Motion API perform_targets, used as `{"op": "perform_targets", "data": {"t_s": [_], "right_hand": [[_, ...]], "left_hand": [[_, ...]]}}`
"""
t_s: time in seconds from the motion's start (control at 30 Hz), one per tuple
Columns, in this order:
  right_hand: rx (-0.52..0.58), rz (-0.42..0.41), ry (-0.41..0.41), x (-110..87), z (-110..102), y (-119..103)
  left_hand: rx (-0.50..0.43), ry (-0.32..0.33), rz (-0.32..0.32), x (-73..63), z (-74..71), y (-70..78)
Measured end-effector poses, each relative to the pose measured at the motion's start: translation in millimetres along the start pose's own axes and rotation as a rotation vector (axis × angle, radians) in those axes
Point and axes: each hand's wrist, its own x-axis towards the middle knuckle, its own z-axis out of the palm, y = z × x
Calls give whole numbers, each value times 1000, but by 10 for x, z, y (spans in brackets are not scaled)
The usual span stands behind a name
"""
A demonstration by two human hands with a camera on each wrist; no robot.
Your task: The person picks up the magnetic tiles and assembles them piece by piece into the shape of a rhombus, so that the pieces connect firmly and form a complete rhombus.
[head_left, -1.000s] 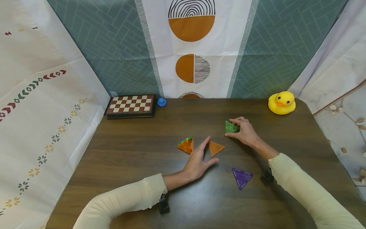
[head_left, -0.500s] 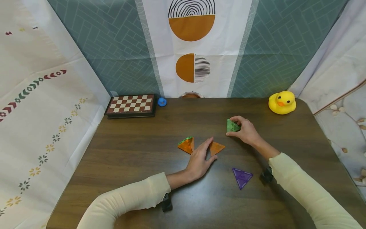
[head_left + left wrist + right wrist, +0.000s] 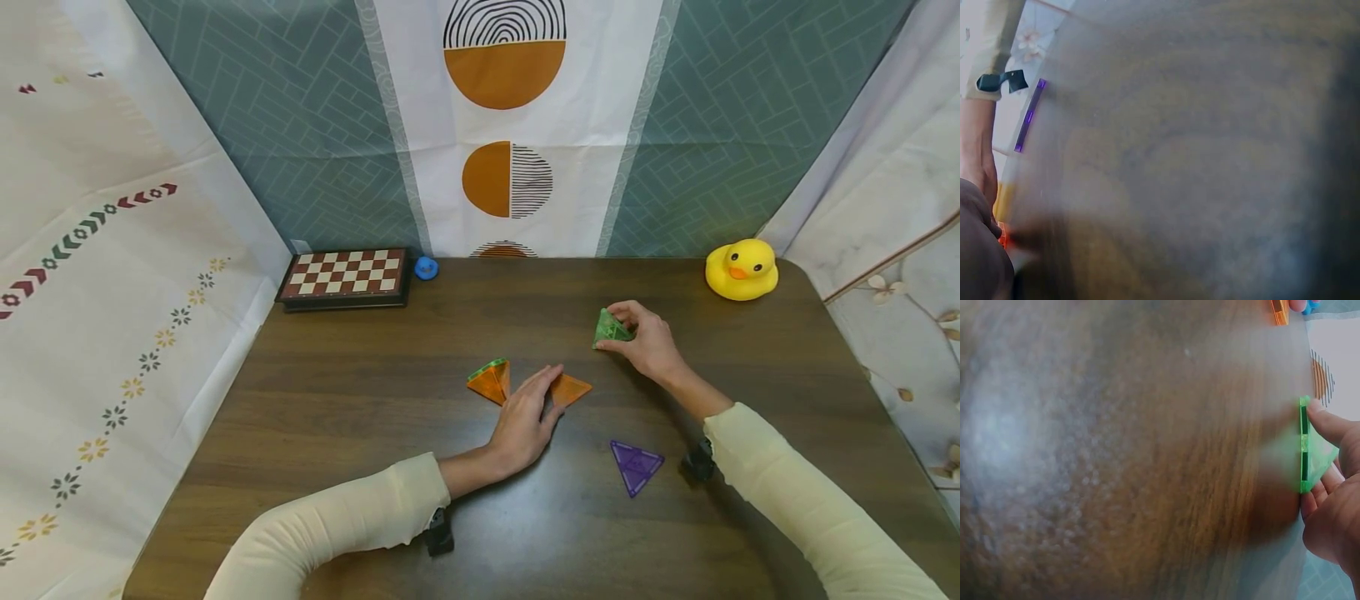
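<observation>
Sitting beyond green piece [image 3: 609, 326]: yellow duck [image 3: 741, 271]

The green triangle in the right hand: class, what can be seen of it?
The green triangle is see-through, seemingly plastic, with lines across it. The right wrist view shows dark strips along its edge. It is raised rather than flat, pinched between the right hand's thumb and fingers, beyond the purple triangle. Whether it is several joined pieces or touches the table is unclear.

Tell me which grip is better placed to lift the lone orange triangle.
Probably the left grip: it is at the orange triangle, while the right grip is farther off and holds the green piece.
</observation>
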Motion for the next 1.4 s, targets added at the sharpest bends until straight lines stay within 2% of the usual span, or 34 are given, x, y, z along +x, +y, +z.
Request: {"op": "perform_targets", "data": {"t_s": [0.3,0.53,1.03,1.4], "right_hand": [[13,-12,70,-8,-54,-17],[18,-8,86,-27,-89,-14],[56,57,18,-91,-114,-152],[120,35,-14,-184,-101,-264]], "left_hand": [[-12,16,9,0,-10,-16],[-21,16,11,-4,-7,-23],[-28,12,5,-12,-19,-23],[-30,11,5,-8,-4,-32]]}}
